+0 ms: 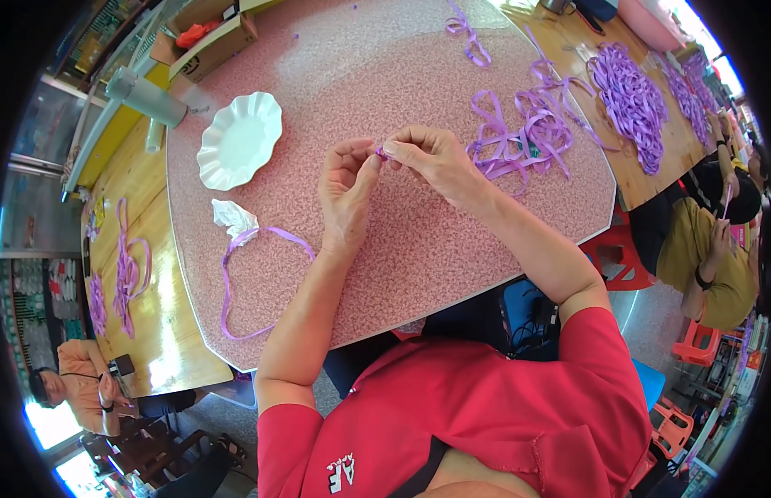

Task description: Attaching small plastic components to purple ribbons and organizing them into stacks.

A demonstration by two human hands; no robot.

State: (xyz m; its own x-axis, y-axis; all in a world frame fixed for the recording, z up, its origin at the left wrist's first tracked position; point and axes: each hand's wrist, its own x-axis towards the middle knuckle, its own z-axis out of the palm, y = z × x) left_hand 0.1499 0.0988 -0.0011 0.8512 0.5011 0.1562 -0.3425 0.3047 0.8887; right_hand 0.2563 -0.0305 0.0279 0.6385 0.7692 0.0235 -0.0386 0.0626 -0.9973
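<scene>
My left hand (345, 195) and my right hand (435, 164) meet above the middle of the pink speckled table (418, 274). Their fingertips pinch a small dark purple piece (380, 152) between them; most of it is hidden, and its exact kind does not show. Right of my right hand lies a tangled heap of flat purple straps (539, 124). A single purple strap loop (227, 290) rests on the table beside my left forearm, its upper end close to a crumpled white tissue (234, 217).
A white scalloped plate (240, 141), a grey-green bottle (144, 95) and an open cardboard box (207, 37) stand at the left. More purple straps (626, 100) pile on the wooden table at right, others (129, 270) at left. People sit on both sides, near red stools (615, 257).
</scene>
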